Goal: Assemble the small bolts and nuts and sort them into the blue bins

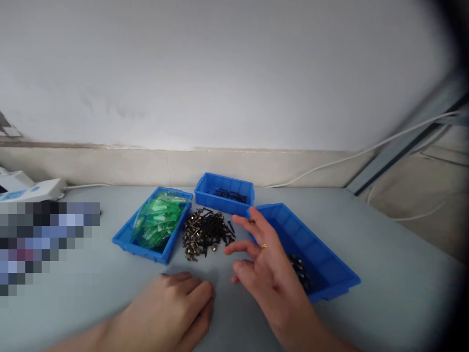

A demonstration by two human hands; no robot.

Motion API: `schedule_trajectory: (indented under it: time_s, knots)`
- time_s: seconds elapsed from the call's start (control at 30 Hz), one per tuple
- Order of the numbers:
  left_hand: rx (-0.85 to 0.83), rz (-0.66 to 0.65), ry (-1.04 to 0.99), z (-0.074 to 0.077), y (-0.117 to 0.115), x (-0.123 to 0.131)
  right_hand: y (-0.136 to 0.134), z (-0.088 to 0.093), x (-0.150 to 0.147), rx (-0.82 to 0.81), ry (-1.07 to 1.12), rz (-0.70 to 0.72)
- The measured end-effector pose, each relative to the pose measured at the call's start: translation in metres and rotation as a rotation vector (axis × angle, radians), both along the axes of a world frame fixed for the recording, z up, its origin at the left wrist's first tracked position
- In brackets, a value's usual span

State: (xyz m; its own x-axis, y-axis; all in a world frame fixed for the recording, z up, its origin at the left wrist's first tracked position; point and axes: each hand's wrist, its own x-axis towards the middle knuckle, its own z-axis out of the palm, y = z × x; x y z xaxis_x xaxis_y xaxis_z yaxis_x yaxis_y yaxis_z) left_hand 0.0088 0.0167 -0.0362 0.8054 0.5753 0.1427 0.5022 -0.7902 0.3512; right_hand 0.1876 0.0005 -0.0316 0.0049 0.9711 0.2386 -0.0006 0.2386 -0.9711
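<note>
My left hand (179,305) rests on the grey table with its fingers curled under; whatever is inside them is hidden. Over the near left side of a long blue bin (322,259), my right hand (266,266) is raised with its fingers apart. A gold band shows on one finger, and a small dark brassy piece (251,221) lies against another; I cannot tell whether it is a ring or a fastener. In front of both hands lies a pile of black screws and brass-coloured fasteners (207,230). Several dark metal parts (299,271) sit inside the long bin, partly behind my right hand.
A blue tray (141,252) to the left holds green plastic bags (159,220). Behind the pile stands a smaller blue bin (224,183) with black screws. A white device (36,190), a cable (330,161) and a metal post (388,151) are near the wall.
</note>
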Motion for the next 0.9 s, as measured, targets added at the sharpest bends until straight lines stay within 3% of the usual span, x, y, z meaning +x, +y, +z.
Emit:
schedule_trajectory:
  time_s: [0.17, 0.33, 0.43, 0.63, 0.77, 0.9]
  knots:
    - [0.01, -0.012, 0.03, 0.002, 0.001, 0.0, 0.004, 0.007, 0.001, -0.015, 0.274, -0.15]
    - [-0.001, -0.013, 0.028, 0.002, 0.0, -0.001, 0.006, 0.007, 0.004, 0.02, 0.346, -0.135]
    - [-0.015, -0.013, 0.026, 0.002, 0.0, -0.001, 0.004, 0.002, 0.005, 0.044, 0.064, -0.095]
    - [-0.031, -0.008, 0.055, 0.002, 0.0, 0.0, 0.002, -0.009, 0.006, 0.19, -0.771, 0.178]
    - [-0.038, -0.02, 0.077, 0.001, 0.001, 0.0, 0.003, -0.011, 0.005, 0.241, -1.021, 0.223]
    - [-0.054, -0.014, 0.082, 0.003, 0.001, 0.0, 0.003, -0.012, 0.007, 0.247, -1.119, 0.252]
